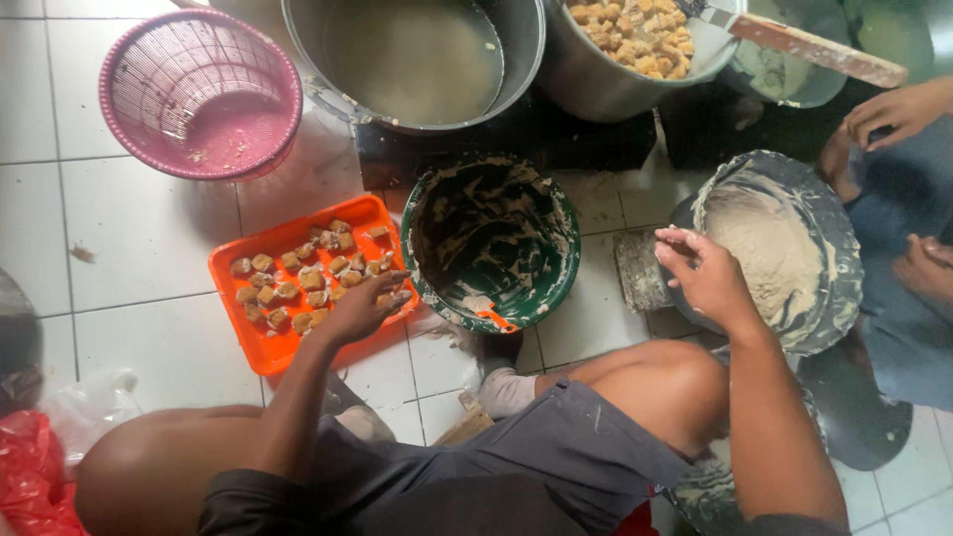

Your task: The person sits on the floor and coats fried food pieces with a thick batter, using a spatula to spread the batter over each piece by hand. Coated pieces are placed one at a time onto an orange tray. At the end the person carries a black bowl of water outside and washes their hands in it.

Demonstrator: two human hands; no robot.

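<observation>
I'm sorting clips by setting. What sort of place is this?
Probably an informal food-prep spot on a tiled floor: a big metal pot on a burner, an orange tray of stuffed pieces, and a batter-smeared green bucket.

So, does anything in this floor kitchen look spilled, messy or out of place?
Mostly smears. The green plastic bucket is streaked with pale batter inside and on its rim, and the grey bowl of dough has a crusted edge. The right hand is coated too. No spill shows on the white tiles.
</observation>
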